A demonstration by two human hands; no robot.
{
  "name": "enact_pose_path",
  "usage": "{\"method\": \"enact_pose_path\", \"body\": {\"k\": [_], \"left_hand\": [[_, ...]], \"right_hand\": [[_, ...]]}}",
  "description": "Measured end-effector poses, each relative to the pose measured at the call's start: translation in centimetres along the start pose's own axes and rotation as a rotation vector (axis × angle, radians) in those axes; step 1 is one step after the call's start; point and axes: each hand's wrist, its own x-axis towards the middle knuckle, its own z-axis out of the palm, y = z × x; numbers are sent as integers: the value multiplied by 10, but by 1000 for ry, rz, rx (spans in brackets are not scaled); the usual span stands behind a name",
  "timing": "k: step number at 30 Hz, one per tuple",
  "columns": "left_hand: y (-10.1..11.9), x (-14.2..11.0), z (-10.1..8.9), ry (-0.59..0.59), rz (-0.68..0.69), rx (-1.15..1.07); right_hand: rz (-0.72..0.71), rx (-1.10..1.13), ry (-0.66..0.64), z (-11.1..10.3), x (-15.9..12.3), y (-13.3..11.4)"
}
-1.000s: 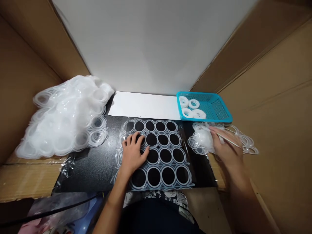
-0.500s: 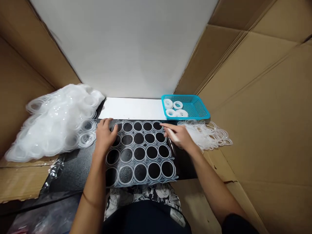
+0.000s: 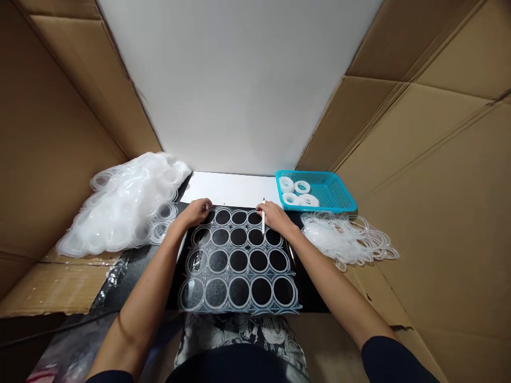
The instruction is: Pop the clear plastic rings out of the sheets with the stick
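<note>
Clear plastic ring sheet [image 3: 248,261] lies front-left of teal basket [image 3: 329,194]. R hand [image 3: 274,215], now off ring pile [image 3: 343,238], half-curled w/ white pen [image 3: 263,226] at sheet's far edge nr basket; L hand [image 3: 197,211] curled, well left of basket, hold unclear. Both prob. working sheet now.

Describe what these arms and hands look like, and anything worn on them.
They are a person's. The left hand and right hand are ungloved. The dark navy left sleeve and matching right sleeve leave the forearms bare. No watch or cable shows on them.
</note>
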Motion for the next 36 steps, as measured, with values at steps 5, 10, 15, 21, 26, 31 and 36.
{"method": "enact_pose_path", "body": {"k": [5, 10, 15, 21, 26, 31, 36], "left_hand": [[3, -3, 3, -46, -5, -39], [15, -21, -2, 61, 46, -127], [38, -65, -40, 246, 149, -335], [90, -91, -96, 515, 331, -584], [101, -34, -126, 855, 173, -372], [61, 32, -116, 664, -86, -285], [24, 65, -91, 620, -216, -322]], "right_hand": [[10, -69, 16, -4, -6, -4], [-12, -89, 66, -18, -18, -15], [-47, -107, 381, -70, -46, -39], [35, -165, 689, -145, -61, -69], [-23, -88, 754, -156, -3, -48], [22, -104, 498, -112, 72, -15], [152, -156, 198, -71, 112, -3]]}}
